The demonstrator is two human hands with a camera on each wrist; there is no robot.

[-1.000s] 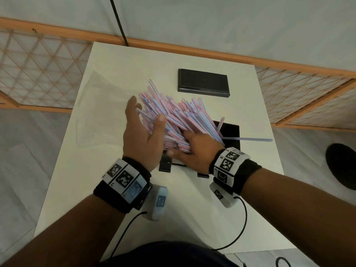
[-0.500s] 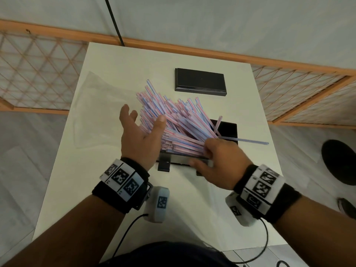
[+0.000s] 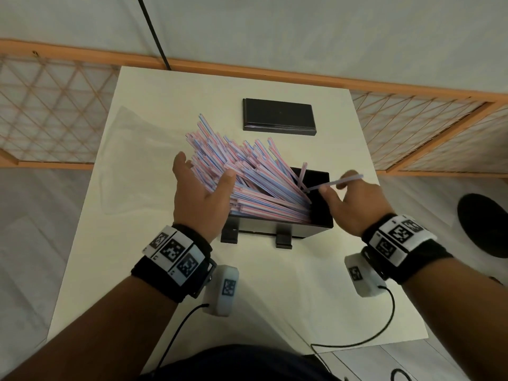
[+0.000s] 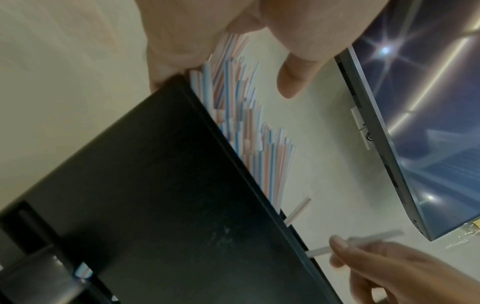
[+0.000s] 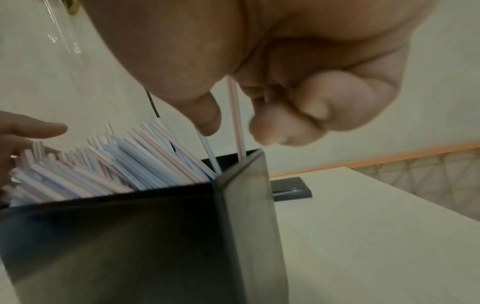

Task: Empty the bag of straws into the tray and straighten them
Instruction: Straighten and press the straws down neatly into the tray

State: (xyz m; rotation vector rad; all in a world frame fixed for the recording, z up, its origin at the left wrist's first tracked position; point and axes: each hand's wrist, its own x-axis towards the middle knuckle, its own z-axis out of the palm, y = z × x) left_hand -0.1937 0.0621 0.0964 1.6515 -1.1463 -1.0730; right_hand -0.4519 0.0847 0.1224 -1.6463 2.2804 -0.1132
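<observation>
The right hand (image 3: 357, 204) pinches a single stray straw (image 3: 336, 182) between thumb and curled fingers, at about 3 o'clock of the black tray (image 3: 319, 226); the straw's lower end dips into the tray's right end. The left hand (image 3: 202, 199), fingers extended and relaxed, presses against the pile of straws (image 3: 247, 174) at 9 o'clock (they fan out toward 11 o'clock, over the rim). The clear bag (image 3: 132, 160) lies flat on the table (image 3: 275, 298) farther left. A black lid (image 3: 279, 116) sits at 12 o'clock.
</observation>
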